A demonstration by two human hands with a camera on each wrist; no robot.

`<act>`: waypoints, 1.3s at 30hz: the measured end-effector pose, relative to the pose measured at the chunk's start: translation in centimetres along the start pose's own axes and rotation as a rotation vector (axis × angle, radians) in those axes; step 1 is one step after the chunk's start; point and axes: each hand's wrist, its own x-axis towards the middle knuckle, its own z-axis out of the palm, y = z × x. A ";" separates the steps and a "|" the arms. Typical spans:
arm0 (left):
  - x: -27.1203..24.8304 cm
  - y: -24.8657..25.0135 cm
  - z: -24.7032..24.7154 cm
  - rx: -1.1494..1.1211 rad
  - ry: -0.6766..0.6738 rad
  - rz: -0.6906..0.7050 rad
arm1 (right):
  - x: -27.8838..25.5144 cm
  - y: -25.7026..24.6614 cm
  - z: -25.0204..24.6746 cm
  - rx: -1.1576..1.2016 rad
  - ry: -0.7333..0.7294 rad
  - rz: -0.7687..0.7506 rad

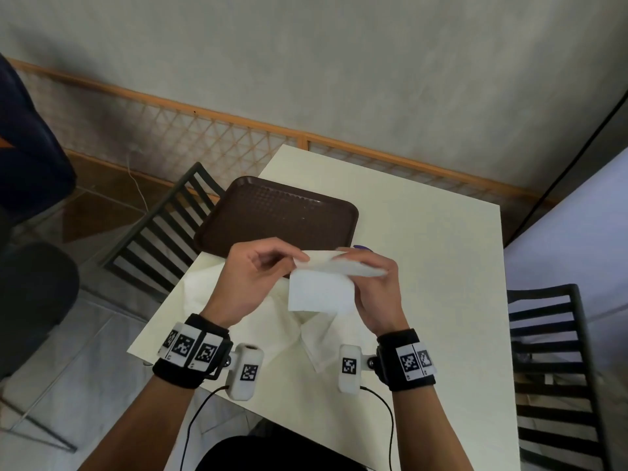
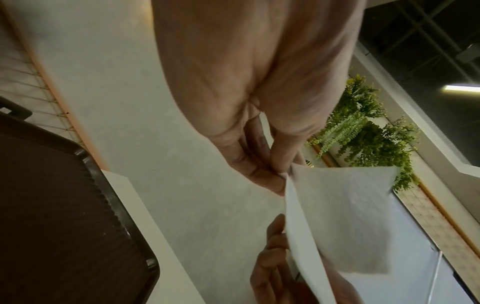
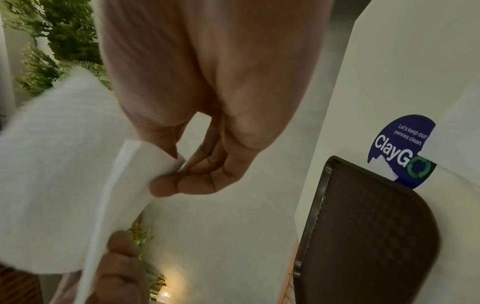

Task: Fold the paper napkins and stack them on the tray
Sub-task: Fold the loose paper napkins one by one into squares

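A white paper napkin [image 1: 319,290] hangs in the air over the table, held by both hands along its top fold. My left hand [image 1: 299,258] pinches the top left corner [image 2: 285,174] between thumb and fingers. My right hand [image 1: 343,254] pinches the top right end; its fingertips [image 3: 168,185] clamp the napkin [image 3: 64,164]. The napkin [image 2: 350,216] is doubled over, one flap hanging down. The brown tray [image 1: 275,215] lies bare just beyond the hands, also seen as the tray [image 2: 64,216] and the tray [image 3: 363,236]. More napkins [image 1: 299,334] lie flat on the table under the hands.
The cream table [image 1: 424,266] has bare room to the right. A blue round sticker [image 3: 400,150] lies by the tray's corner. Black slatted chairs stand at the left [image 1: 163,226] and right [image 1: 550,368]. A wall with a lattice panel [image 1: 204,130] is behind.
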 end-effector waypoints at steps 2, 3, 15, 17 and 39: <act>0.0 -0.2 -0.4 -0.007 0.003 -0.001 | -0.1 -0.3 0.1 0.038 -0.057 -0.018; -0.1 -0.3 -0.5 -0.015 0.004 -0.001 | -0.2 -0.5 0.2 0.043 -0.072 -0.020; -1.3 -0.7 -0.7 -0.174 0.120 -0.178 | -0.6 -1.3 1.0 -0.227 -0.191 -0.175; -1.5 -0.7 -1.0 -0.179 0.138 -0.183 | -0.6 -1.7 1.2 -0.301 -0.246 -0.212; -4.4 -1.0 -2.3 0.172 0.432 -0.030 | 0.3 -0.1 8.1 -0.508 0.007 -0.095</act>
